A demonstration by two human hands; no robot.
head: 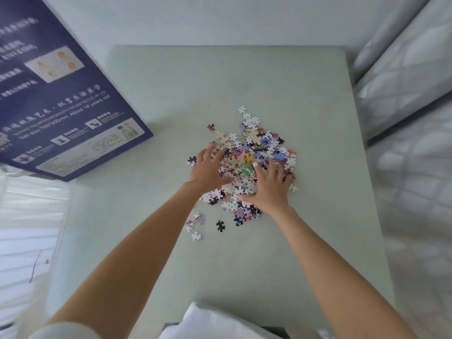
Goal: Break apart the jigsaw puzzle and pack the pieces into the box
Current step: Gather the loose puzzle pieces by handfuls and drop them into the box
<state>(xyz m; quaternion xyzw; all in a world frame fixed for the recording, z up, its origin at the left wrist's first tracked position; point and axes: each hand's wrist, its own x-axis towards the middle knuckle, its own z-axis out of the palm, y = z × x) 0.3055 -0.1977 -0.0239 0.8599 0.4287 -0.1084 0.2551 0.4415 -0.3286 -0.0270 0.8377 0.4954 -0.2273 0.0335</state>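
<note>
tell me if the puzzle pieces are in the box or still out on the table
Out. The puzzle pieces lie in a loose heap on the table, under both hands; the blue box sits apart at the far left.

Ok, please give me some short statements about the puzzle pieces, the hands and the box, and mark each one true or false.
1. Both hands rest on the pile of puzzle pieces. True.
2. The left hand holds the blue box. False: it lies spread on the pieces.
3. The box stands at the left of the table. True.
4. The right hand is lifted clear of the pile. False: it lies on it.
</note>
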